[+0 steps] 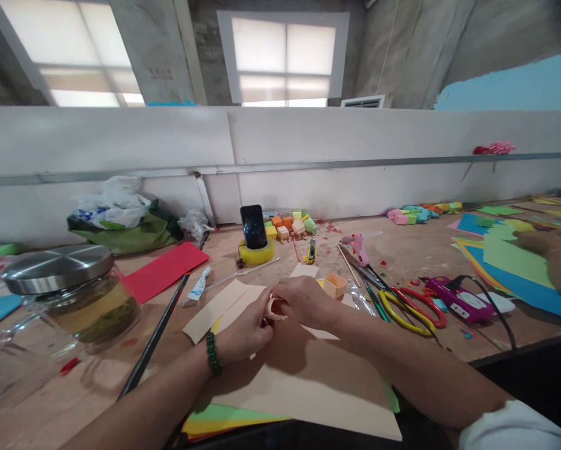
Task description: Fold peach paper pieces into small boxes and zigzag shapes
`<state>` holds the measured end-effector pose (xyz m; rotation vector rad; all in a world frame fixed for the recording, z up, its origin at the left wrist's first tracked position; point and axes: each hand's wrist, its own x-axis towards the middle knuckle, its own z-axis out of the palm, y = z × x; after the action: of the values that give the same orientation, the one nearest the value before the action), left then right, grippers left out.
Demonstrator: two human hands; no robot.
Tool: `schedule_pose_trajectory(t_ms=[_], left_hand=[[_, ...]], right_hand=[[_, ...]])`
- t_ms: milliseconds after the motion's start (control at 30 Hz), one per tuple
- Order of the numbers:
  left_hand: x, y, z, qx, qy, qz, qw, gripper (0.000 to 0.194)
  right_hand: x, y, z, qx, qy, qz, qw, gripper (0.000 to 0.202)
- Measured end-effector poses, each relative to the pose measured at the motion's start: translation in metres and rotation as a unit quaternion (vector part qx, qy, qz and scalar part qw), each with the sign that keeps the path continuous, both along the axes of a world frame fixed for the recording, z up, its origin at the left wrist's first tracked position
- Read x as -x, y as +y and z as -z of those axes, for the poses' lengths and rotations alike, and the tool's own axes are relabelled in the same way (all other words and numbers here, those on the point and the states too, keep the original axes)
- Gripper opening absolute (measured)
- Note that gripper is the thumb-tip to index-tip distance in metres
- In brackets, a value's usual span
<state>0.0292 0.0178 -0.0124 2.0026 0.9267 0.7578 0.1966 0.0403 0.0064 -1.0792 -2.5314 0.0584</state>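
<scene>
Between my two hands is a small peach paper box (276, 310), partly hidden by fingers. My left hand (245, 331), with a green bead bracelet (213, 354) at the wrist, closes on its left side. My right hand (308, 301) grips it from the right, fingertips at its opening. Beneath them lies a large peach paper sheet (308, 390) on top of green and yellow sheets. A second peach paper box (335, 285) stands open just beyond my right hand. A folded peach strip (233, 303) lies beyond my left hand.
Left are a glass teapot (74, 300), red paper (165, 269) and a black rod (156, 337). A phone (253, 227) leans on yellow tape (256, 253), near small paper boxes (287, 225). Scissors (406, 312) and a purple power strip (458, 300) lie right, beside another person's hand (555, 250).
</scene>
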Motion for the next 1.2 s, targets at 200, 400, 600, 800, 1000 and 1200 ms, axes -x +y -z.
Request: schedule_pose_trajectory(t_ms=[200,400,600,800,1000,1200], left_hand=[[0.001,-0.001,0.003,-0.007,0.017,-0.048,0.999,0.081],[0.005,-0.001,0.004,0.094,-0.068,-0.048,0.992,0.098],[0.003,-0.002,0.001,0.119,-0.104,-0.083,0.984,0.093],[0.004,-0.002,0.0,0.143,-0.084,-0.065,0.984,0.097],[0.005,-0.001,0.001,0.152,-0.1,-0.054,0.982,0.095],[0.004,-0.001,-0.002,0.15,-0.105,-0.074,0.98,0.095]], right_hand=[[0.005,-0.006,0.002,-0.071,-0.014,0.035,0.997,0.01],[0.003,-0.006,0.001,-0.14,-0.003,-0.01,0.99,0.009],[0.003,-0.007,0.001,-0.134,0.022,-0.015,0.991,0.004],[0.001,-0.011,-0.004,-0.121,-0.015,-0.013,0.992,0.012],[-0.001,-0.009,-0.002,-0.148,-0.051,-0.029,0.987,0.015],[0.0,-0.007,-0.005,-0.093,-0.008,0.004,0.996,0.01]])
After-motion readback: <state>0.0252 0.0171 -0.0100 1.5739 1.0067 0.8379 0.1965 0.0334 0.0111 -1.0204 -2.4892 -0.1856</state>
